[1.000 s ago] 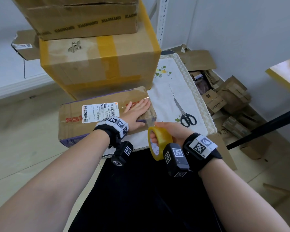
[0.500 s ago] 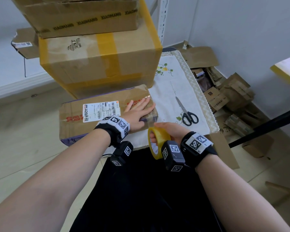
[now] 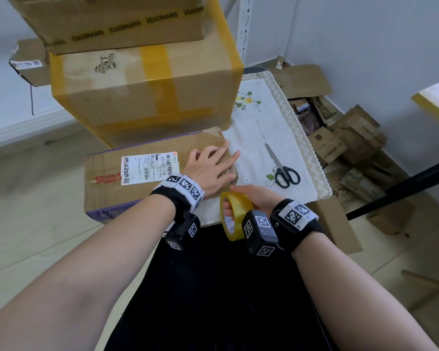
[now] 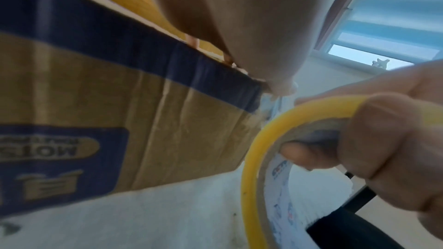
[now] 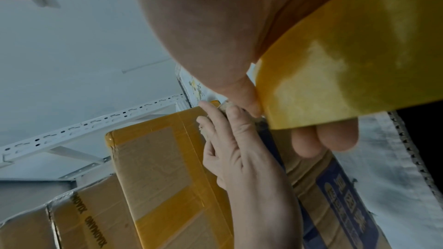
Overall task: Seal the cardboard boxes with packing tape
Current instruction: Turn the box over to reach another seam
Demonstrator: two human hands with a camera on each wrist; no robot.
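A flat cardboard box point(image 3: 127, 178) with a white shipping label and purple-blue edges point(image 4: 120, 44) lies on the clothed table. My left hand point(image 3: 211, 165) rests flat on its right end with straight fingers, pressing down clear tape there. My right hand point(image 3: 254, 198) grips a yellow roll of packing tape point(image 3: 235, 214) just in front of the box's near right corner, fingers through the core point(image 4: 309, 154). In the right wrist view the roll point(image 5: 347, 60) fills the upper right, with the left hand point(image 5: 239, 149) on the box beyond it.
Black scissors point(image 3: 283, 171) lie on the white embroidered cloth point(image 3: 259, 133) to the right. A big taped box point(image 3: 142, 89) and another box point(image 3: 117, 19) are stacked behind the flat one. Loose cardboard and small boxes point(image 3: 345, 145) litter the floor at the right.
My left hand slid a little toward the box's right end, fingertips now reaching its edge. The right hand with the roll stayed close to the near corner.
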